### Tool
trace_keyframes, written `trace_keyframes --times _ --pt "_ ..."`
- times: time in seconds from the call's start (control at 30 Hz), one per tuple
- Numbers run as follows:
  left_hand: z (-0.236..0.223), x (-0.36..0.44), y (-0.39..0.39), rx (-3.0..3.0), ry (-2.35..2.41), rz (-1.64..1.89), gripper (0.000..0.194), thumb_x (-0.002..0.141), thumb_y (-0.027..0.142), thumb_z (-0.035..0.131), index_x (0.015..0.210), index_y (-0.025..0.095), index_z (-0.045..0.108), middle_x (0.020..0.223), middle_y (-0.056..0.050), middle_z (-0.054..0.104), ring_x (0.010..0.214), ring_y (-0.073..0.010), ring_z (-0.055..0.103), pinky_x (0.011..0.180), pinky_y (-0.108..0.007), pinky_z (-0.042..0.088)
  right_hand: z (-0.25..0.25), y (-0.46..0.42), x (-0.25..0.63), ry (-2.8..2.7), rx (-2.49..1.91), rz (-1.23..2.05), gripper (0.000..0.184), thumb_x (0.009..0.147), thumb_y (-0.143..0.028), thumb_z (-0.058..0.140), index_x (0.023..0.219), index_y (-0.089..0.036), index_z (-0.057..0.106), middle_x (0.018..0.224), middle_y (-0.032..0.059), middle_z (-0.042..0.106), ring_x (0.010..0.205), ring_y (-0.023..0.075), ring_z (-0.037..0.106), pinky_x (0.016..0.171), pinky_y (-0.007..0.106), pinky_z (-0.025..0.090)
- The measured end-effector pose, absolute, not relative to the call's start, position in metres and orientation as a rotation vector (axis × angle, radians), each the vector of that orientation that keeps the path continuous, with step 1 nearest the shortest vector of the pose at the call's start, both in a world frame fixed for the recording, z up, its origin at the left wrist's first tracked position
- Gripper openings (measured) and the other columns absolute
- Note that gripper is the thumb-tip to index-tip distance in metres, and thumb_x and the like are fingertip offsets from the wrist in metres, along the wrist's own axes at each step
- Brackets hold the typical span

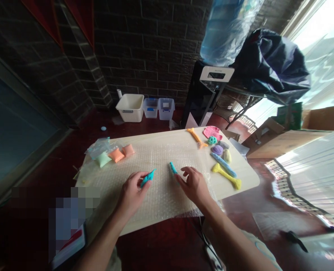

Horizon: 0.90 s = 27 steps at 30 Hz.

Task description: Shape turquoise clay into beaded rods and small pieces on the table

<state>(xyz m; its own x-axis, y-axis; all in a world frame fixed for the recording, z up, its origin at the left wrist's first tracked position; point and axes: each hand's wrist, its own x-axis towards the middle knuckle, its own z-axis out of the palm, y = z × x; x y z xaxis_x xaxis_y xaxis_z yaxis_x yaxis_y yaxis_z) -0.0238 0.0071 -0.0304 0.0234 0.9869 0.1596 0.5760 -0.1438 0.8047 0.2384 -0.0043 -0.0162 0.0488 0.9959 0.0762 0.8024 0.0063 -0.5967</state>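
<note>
My left hand [134, 187] is closed around a lump of teal modelling clay [147, 178], pinched between thumb and fingers, with a thin tip pointing up. To its right, a short teal clay roll [172, 168] lies on the bubble wrap [158, 203] that covers the table. My right hand [192, 182] is beside this roll, its fingers bent and apart. The right thumb is at the roll's near end, partly hiding it; whether it presses on the roll I cannot tell.
Green and orange clay packets [116, 154] lie at the table's left. On the right are a yellow bone-shaped clay piece [227, 176], a blue roll [223, 164], an orange piece [196, 137] and several other clay shapes. Bins [130, 109] and a water dispenser [202, 98] stand behind.
</note>
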Motion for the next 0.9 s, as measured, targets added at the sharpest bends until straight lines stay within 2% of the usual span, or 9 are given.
trace_keyframes --times 0.13,0.27,0.3,0.47,0.63,0.77,0.9 --pt "-0.023 -0.012 0.001 1.471 1.352 1.028 0.030 0.084 0.041 0.077 0.107 0.022 0.077 0.102 -0.010 0.078 0.092 -0.0271 0.072 0.082 -0.035 0.056 -0.005 -0.008 0.234 -1.675 -1.611 0.572 0.032 0.098 -0.045 0.066 0.113 -0.018 0.072 0.096 0.0114 0.074 0.069 0.0200 0.067 0.062 0.033 0.051" --pt "-0.018 -0.003 -0.005 1.453 1.187 0.960 0.033 0.088 0.044 0.074 0.112 0.022 0.078 0.108 -0.010 0.079 0.097 -0.0279 0.072 0.086 -0.035 0.055 0.002 -0.015 0.220 -1.622 -1.295 0.879 0.040 0.099 -0.041 0.066 0.135 -0.022 0.068 0.121 0.0134 0.074 0.085 0.0203 0.074 0.065 0.030 0.060" --pt "-0.017 -0.002 -0.006 1.474 1.155 0.939 0.033 0.091 0.045 0.072 0.114 0.022 0.077 0.109 -0.010 0.078 0.099 -0.0278 0.071 0.087 -0.035 0.055 0.001 -0.016 0.217 -1.637 -1.239 0.923 0.040 0.099 -0.040 0.067 0.135 -0.023 0.069 0.121 0.0131 0.074 0.085 0.0202 0.075 0.067 0.030 0.061" --pt "-0.015 0.000 -0.008 1.494 1.070 0.842 0.038 0.098 0.047 0.064 0.122 0.019 0.072 0.109 -0.009 0.077 0.096 -0.0246 0.069 0.086 -0.034 0.053 -0.003 -0.018 0.209 -1.750 -1.176 0.893 0.029 0.097 -0.029 0.070 0.123 -0.021 0.077 0.095 0.0080 0.081 0.081 0.0205 0.078 0.072 0.032 0.061" --pt "-0.020 -0.003 -0.007 1.453 1.097 0.848 0.037 0.095 0.045 0.069 0.120 0.018 0.073 0.112 -0.009 0.077 0.100 -0.0258 0.070 0.088 -0.035 0.054 -0.001 -0.022 0.204 -1.791 -1.189 0.892 0.034 0.096 -0.027 0.070 0.128 -0.018 0.075 0.098 0.0098 0.083 0.082 0.0229 0.080 0.074 0.034 0.063" --pt "-0.022 -0.006 -0.007 1.424 1.128 0.832 0.037 0.094 0.046 0.070 0.119 0.019 0.073 0.111 -0.009 0.077 0.100 -0.0263 0.071 0.088 -0.036 0.055 -0.004 -0.040 0.190 -1.781 -1.194 0.985 0.046 0.098 -0.024 0.065 0.144 -0.015 0.064 0.108 0.0148 0.081 0.089 0.0262 0.082 0.075 0.036 0.066" --pt "-0.018 -0.010 -0.006 1.380 1.164 0.784 0.038 0.094 0.048 0.067 0.115 0.018 0.073 0.102 -0.007 0.076 0.086 -0.0227 0.069 0.079 -0.035 0.055 -0.008 -0.059 0.179 -1.842 -1.185 0.985 0.059 0.101 -0.018 0.055 0.159 -0.014 0.045 0.119 0.0196 0.077 0.095 0.0281 0.080 0.080 0.041 0.065"
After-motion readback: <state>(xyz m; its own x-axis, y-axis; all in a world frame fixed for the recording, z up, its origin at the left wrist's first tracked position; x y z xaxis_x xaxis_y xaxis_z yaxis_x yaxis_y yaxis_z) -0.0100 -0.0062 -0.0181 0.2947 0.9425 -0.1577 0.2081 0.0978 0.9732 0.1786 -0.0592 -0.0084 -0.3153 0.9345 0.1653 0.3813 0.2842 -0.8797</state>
